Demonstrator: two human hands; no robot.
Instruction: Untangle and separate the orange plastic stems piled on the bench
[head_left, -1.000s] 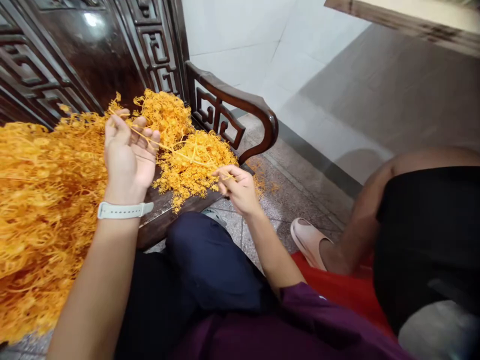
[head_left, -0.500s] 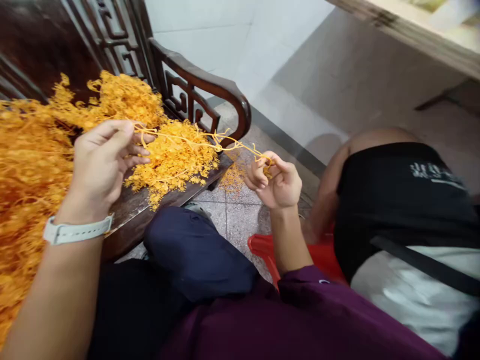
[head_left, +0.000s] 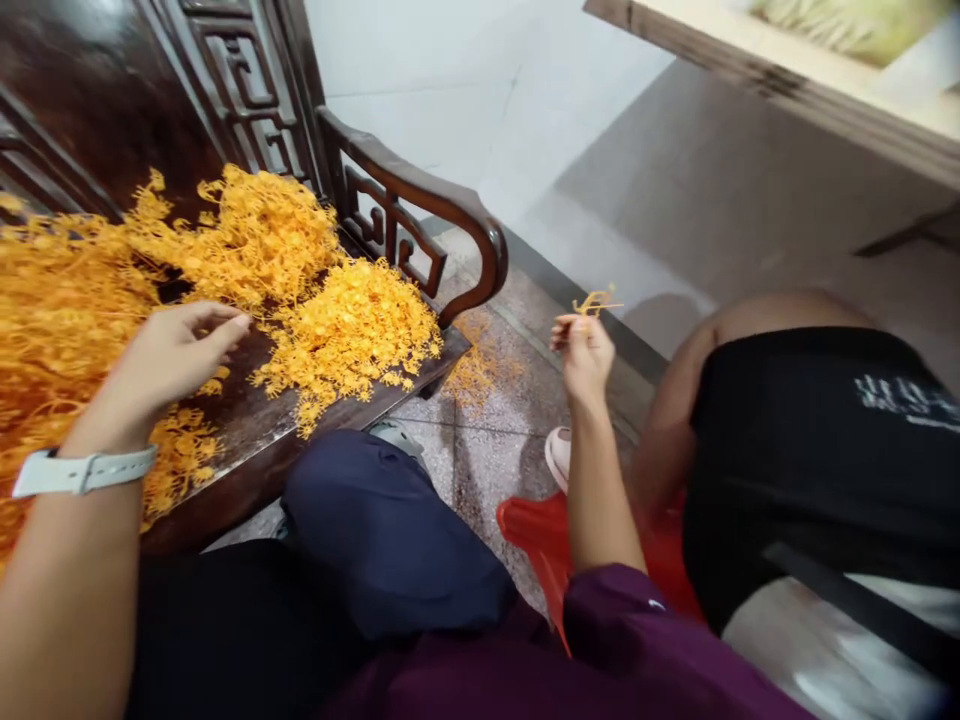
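Orange plastic-looking sprigs (head_left: 67, 290) with small flower-like tips lie heaped on the dark wooden bench seat. My left hand (head_left: 176, 355), a pale watch strap on its wrist, hovers over the heap with its fingers stretched to the right and nothing visible in them. A separate mound of sprigs (head_left: 360, 330) rests near the seat's end, right of that hand. Above the floor, well to the right, my right hand (head_left: 586, 350) pinches a small bunch of bare orange stems (head_left: 596, 300), whose ends poke out above the fingers.
A carved armrest (head_left: 420, 190) closes off the bench's end beside the white wall. Loose orange bits (head_left: 484, 370) litter the floor. A red plastic stool (head_left: 532, 530) stands by my right arm, and a person in black shorts (head_left: 810, 440) sits close at right. A table edge (head_left: 750, 80) juts in above.
The strand stretched between both hands has left the left hand. My left hand has moved left and down towards the heap. My right hand has swung right, stems now pointing up.
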